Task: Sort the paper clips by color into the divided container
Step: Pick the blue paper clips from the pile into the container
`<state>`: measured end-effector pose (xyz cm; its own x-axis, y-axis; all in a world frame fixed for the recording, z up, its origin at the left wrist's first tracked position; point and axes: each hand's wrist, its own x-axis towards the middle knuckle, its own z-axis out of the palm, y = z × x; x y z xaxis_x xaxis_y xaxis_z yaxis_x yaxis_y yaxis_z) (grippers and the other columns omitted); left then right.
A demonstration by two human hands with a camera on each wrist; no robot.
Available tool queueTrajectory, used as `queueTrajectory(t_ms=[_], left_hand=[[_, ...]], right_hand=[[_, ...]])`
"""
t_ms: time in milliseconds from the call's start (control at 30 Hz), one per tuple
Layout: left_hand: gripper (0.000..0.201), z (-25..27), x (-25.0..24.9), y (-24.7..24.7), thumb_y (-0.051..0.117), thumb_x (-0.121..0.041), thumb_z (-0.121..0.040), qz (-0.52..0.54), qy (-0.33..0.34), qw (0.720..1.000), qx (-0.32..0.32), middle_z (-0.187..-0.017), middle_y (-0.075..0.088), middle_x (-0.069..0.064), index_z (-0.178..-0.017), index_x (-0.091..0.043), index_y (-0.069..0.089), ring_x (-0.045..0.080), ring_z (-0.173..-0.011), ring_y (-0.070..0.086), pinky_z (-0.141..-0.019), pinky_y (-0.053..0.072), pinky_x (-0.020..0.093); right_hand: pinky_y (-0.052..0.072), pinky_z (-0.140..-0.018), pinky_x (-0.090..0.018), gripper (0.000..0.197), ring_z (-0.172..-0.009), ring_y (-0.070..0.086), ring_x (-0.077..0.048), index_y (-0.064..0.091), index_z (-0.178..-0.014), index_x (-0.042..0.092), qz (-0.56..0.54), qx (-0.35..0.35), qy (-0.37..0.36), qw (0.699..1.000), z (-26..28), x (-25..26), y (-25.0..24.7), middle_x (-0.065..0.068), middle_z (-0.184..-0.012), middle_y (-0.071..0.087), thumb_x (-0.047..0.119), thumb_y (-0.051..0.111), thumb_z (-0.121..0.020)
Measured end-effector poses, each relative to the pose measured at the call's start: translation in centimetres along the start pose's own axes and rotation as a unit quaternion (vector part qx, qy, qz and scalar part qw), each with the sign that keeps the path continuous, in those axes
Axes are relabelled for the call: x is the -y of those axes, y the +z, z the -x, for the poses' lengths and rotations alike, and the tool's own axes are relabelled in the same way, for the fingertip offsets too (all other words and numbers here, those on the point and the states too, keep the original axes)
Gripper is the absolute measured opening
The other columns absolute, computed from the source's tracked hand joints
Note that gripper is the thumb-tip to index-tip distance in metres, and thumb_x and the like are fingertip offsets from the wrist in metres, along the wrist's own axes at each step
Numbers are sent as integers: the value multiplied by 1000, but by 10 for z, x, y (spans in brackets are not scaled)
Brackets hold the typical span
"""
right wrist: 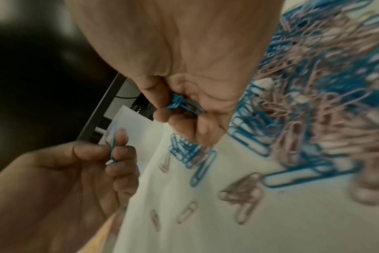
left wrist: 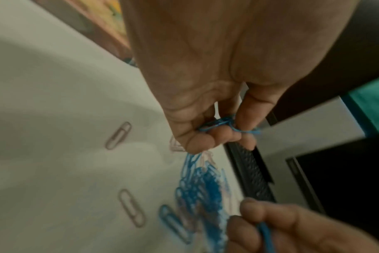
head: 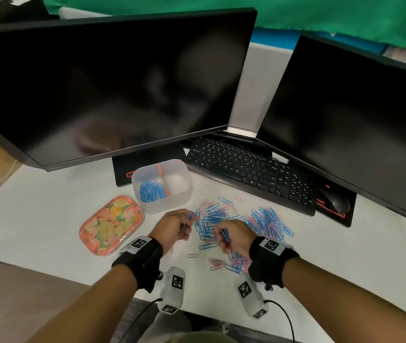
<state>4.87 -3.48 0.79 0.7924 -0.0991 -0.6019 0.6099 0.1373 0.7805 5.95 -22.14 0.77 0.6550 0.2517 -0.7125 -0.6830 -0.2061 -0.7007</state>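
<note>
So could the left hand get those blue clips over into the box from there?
Probably yes: the left hand pinches blue clips, and the open container sits just beyond it, nothing between.

On the white bench (head: 48, 199), the translucent plastic divided container (head: 163, 185) sits at centre. The floral rectangular lid (head: 112, 225) lies at its 8 o'clock, the scattered blue and pink paper clips (head: 241, 224) at 4 o'clock, the black keyboard (head: 249, 169) at 3 o'clock. Two dark monitors (head: 113, 82) stand behind at 12.
</note>
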Motion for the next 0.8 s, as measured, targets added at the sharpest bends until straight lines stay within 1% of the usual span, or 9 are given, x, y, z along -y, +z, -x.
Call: queueTrajectory(t_ms=[100,167,267,333,467,600,667,700,800], left_hand=[[20,13,-20,-7,33,1,-81,139,0,990,20,-69,45,8,-73,-8,49,19,-56,43,-55,37,29],[17,16,-36,-16,36,-5,-83,166,24,986,-11,-69,49,6,-74,-11,49,19,-57,47,-57,40,29],[14,12,-61,-34,47,-15,-89,120,65,982,-128,-68,55,4,-79,-13,57,17,-59,52,-56,44,28],[15,7,-76,-45,51,-22,-92,82,68,976,-193,-74,58,6,-87,-14,62,18,-64,56,-60,48,28],[35,-5,-87,-62,53,-39,-93,29,53,971,-230,-99,59,10,-112,-11,60,23,-91,58,-81,51,35],[27,-3,-83,-66,55,-39,-92,-25,80,956,-281,-102,57,1,-110,-18,55,22,-100,54,-101,46,44],[22,2,-78,-66,54,-35,-93,-52,99,951,-288,-107,60,1,-109,-20,58,21,-102,56,-100,46,45],[18,4,-75,-66,54,-31,-93,-65,111,949,-287,-106,62,1,-106,-20,61,22,-102,58,-99,48,45],[12,8,-68,-61,55,-23,-92,-124,147,944,-268,-93,67,2,-89,-20,67,23,-94,64,-87,53,38]], right_hand=[[29,-47,-26,14,-47,45,-21,55,-77,5,-18,35,5,999,-3,25,21,-10,-61,49,5,47,-89],[34,-46,-25,8,-49,50,-21,57,-84,5,-4,41,-6,999,-7,46,36,-10,-64,52,5,51,-89],[42,-46,-25,7,-52,55,-19,56,-91,5,7,45,-38,998,-14,80,62,-9,-69,55,7,49,-93],[47,-52,-28,8,-56,57,-20,55,-86,7,11,40,-56,998,-20,101,77,-10,-72,56,7,50,-92],[53,-70,-36,9,-65,58,-22,54,-89,7,23,25,-64,997,-37,127,103,-11,-78,58,7,46,-93],[42,-54,-28,18,-54,45,-19,49,-71,14,57,12,-67,996,-45,139,117,-8,-67,45,5,47,-87],[36,-55,-32,21,-49,36,-19,45,-64,17,74,4,-77,994,-47,140,116,-7,-60,39,7,47,-82],[39,-59,-37,17,-52,40,-20,50,-64,16,89,1,-84,992,-46,140,115,-7,-60,42,10,48,-81],[50,-77,-39,21,-75,56,-22,66,-96,3,113,-30,-112,987,-41,135,98,-10,-79,58,10,50,-86]])
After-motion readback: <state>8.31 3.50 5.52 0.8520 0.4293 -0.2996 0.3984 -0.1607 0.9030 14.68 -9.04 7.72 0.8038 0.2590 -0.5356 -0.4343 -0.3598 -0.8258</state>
